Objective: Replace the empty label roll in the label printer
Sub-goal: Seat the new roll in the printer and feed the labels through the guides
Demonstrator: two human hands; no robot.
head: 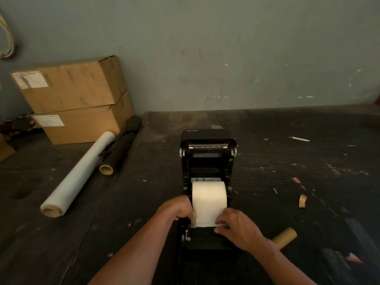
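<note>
On a dark, paint-flecked desk [287, 161] against a grey-green wall [226, 48], the open label printer [207, 161] holds a white label roll [209, 197], whose loose end the left hand [176, 208] and right hand [236, 227] pinch, with stacked cardboard boxes [76, 99], a film roll [78, 175] and an empty core [284, 239] lying around.

Two stacked cardboard boxes [72, 99]; clear film roll [79, 174] beside black roll [121, 146].

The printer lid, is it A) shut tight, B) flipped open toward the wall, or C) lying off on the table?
B: the printer lid stands tipped up and back on the label printer, and the white label roll sits uncovered inside.
</note>
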